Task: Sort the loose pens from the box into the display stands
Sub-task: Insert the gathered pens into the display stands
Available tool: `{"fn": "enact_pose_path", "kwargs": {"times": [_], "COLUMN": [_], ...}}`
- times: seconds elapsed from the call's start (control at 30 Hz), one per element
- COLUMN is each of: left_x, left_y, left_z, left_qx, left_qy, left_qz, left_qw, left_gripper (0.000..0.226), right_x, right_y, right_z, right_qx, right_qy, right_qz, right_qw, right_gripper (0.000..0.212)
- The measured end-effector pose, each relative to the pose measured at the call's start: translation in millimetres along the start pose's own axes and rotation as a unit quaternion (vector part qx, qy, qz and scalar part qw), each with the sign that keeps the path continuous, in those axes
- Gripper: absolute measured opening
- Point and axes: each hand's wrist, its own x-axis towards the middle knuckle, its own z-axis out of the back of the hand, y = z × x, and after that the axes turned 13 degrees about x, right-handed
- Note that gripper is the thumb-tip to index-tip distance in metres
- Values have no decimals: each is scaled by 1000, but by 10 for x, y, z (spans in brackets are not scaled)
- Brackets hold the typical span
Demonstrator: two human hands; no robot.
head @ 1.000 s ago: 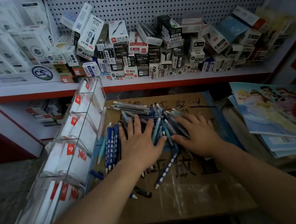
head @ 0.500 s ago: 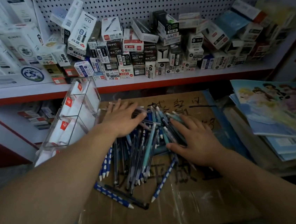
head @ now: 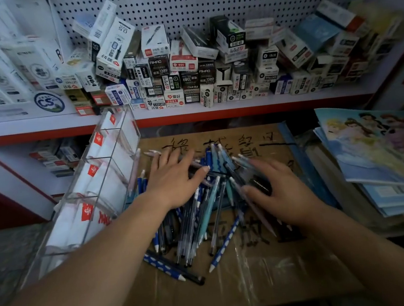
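Observation:
A heap of loose pens [head: 202, 217], blue, teal, black and pink, lies on a taped cardboard box [head: 259, 279]. My left hand [head: 174, 180] rests flat on the far left part of the heap, fingers spread and straight. On the right side of the heap my right hand [head: 280, 192] lies, blurred, with its fingers bent over a dark object and some pens; its grasp is unclear. A clear acrylic display stand [head: 95, 189] with several white-lined compartments stands tilted at the left of the box. Two blue dotted pens [head: 165, 266] lie apart near the front.
A white shelf with a red edge [head: 216, 112] behind the box carries many stacked pen cartons [head: 187, 69] below a pegboard. A pile of illustrated notebooks [head: 380, 156] sits at the right. Bare cardboard shows in front of the pens.
My left hand moved from the heap's middle to its far left end and spread the pens out. My right hand slid slightly right and curled its fingers.

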Motion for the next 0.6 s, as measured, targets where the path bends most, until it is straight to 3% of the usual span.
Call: {"fn": "enact_pose_path", "kwargs": {"times": [0.07,0.13,0.23,0.4,0.6], "left_x": [-29,-73,-224,-703,-1152], "left_y": [-23,-68,-139,-239,-362], "left_z": [76,183,326,425,428], "left_qx": [-22,-56,-108,-149,-214], "left_qy": [-25,-52,-75,-107,-59], "left_qz": [-2,-5,0,0,35], "left_qw": [999,997,991,983,974], "left_gripper": [77,71,59,31,20], "right_x": [45,116,201,331,350], "right_y": [-54,-128,-204,-189,-176], "right_z": [90,189,275,303,287], "right_qx": [49,70,73,43,45], "right_qy": [-73,-92,-59,-15,18], "right_qz": [-21,-61,-117,-135,-138], "right_qw": [996,991,989,990,989], "right_gripper": [51,38,27,20,21]}}
